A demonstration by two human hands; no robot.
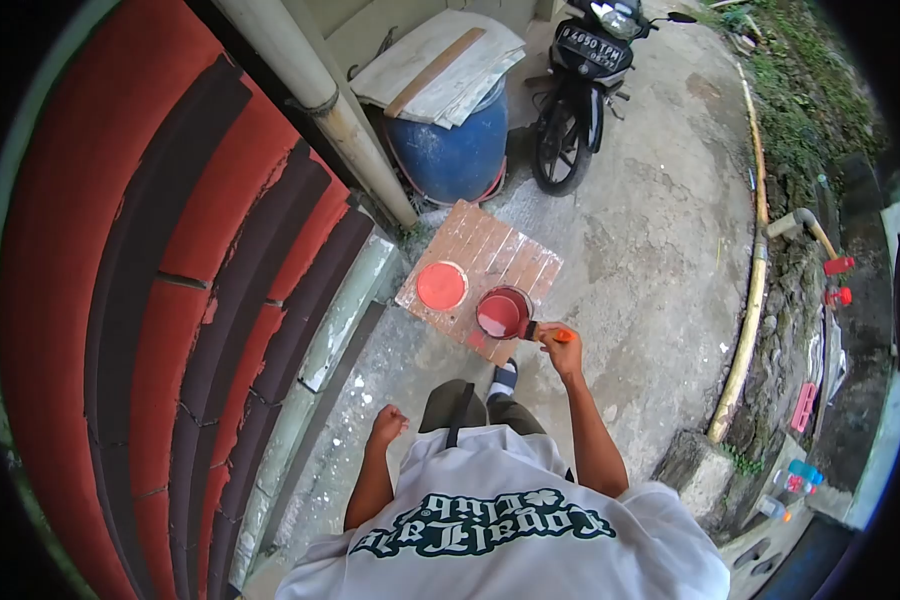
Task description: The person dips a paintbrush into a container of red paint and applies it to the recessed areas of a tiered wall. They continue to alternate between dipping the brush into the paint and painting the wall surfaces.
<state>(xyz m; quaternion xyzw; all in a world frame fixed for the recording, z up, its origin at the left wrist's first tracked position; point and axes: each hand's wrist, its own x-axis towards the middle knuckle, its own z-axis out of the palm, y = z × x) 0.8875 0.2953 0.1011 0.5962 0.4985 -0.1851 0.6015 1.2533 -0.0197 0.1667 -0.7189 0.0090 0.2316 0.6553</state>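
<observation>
My right hand (562, 347) is closed around a paintbrush with an orange handle (563, 336). The brush's dark head (532, 330) is at the right rim of an open paint can (504, 312) with red paint inside. Left of the can, a round red paint-covered lid (441, 287) lies on the same small slatted wooden table (515, 258). My left hand (390, 424) hangs low beside my body, apart from the table, with its fingers curled and nothing visible in them.
On the left rises a wall with red and dark brown bands (200, 230). A blue barrel (450, 155) topped with flattened sheets (435, 65) stands behind the table, near a pipe (355, 150). A parked motorcycle (580, 90) is beyond. Bottles (800, 475) lie at right.
</observation>
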